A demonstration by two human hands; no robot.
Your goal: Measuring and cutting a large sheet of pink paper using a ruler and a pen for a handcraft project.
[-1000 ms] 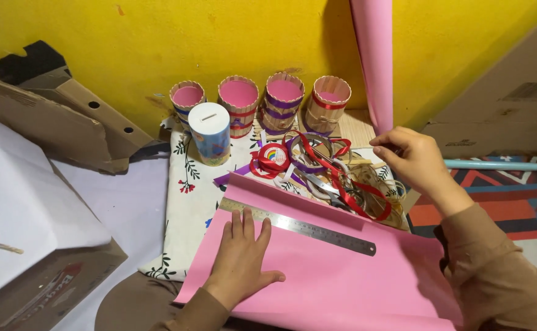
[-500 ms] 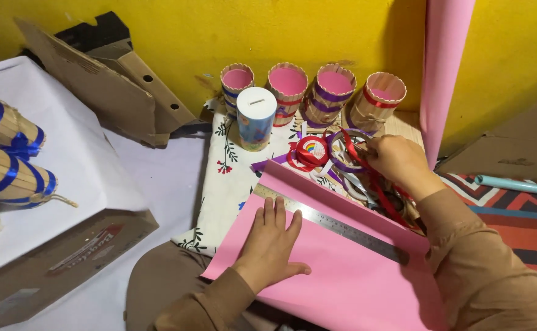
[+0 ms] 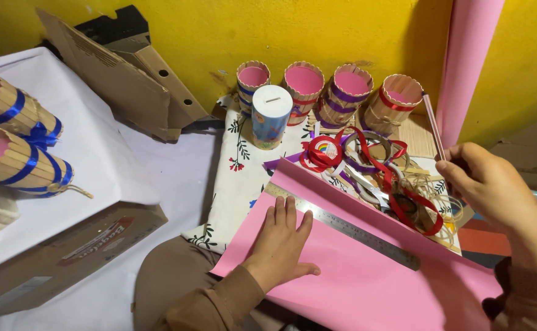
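My left hand [image 3: 281, 242] lies flat, fingers apart, on a pink paper sheet [image 3: 366, 276], its fingertips at the near edge of a steel ruler [image 3: 348, 228] that runs along the sheet's fold. My right hand [image 3: 492, 184] is raised at the right, pinching the lower end of a thin pink pencil [image 3: 433, 125] that points up and away. Between the two hands a tangle of red, purple and white ribbons [image 3: 366, 162] lies on a floral cloth [image 3: 238, 178].
Several stick-built cups with pink lining [image 3: 348, 86] and a small printed money tin [image 3: 270, 116] stand by the yellow wall. A pink paper roll [image 3: 468, 55] leans at right. At left lie cardboard pieces [image 3: 121, 79], a box [image 3: 60, 257] and two blue-ribboned stick holders [image 3: 17, 147].
My right hand has lifted off the ribbon pile and moved right, now holding the pencil up. The left hand stays flat on the pink sheet. The view has shifted left.
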